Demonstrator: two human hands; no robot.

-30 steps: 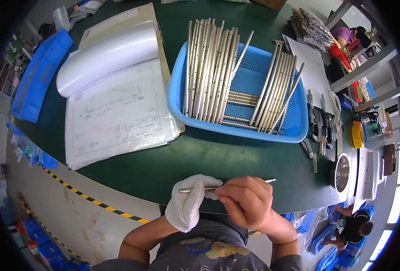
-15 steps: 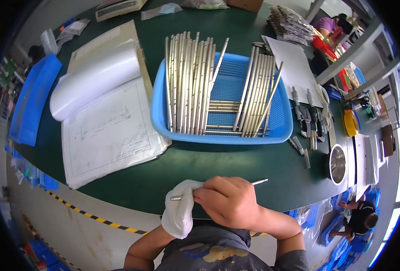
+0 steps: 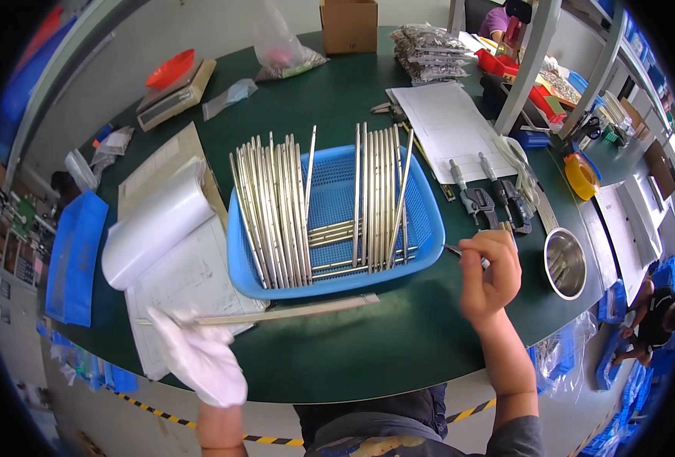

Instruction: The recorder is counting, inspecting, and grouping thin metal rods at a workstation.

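Note:
My left hand [image 3: 200,362], in a white glove and blurred by motion, holds a long thin metal rod [image 3: 315,308]. The rod lies level across the open drawings [image 3: 162,274] and the front of a blue plastic basket [image 3: 315,292]. My bare right hand [image 3: 494,274], right of the basket, pinches a short slim metal piece [image 3: 453,250] with a dark tip; its exact kind is unclear. In the basket many similar rods lean in a left bundle [image 3: 276,213] and a right bundle [image 3: 379,198], with a few lying flat between them.
Two micrometers [image 3: 478,204] and a steel bowl [image 3: 564,263] with small parts are at right. A blue tray [image 3: 77,259] stands at left. Behind are a scale [image 3: 176,95], a cardboard box [image 3: 349,27], stacked bagged parts [image 3: 433,53] and a shelf post [image 3: 532,68].
My hands have separated: the left moved left with the rod, the right moved right and now pinches a short metal piece. The view has shifted, showing more of the table's far side.

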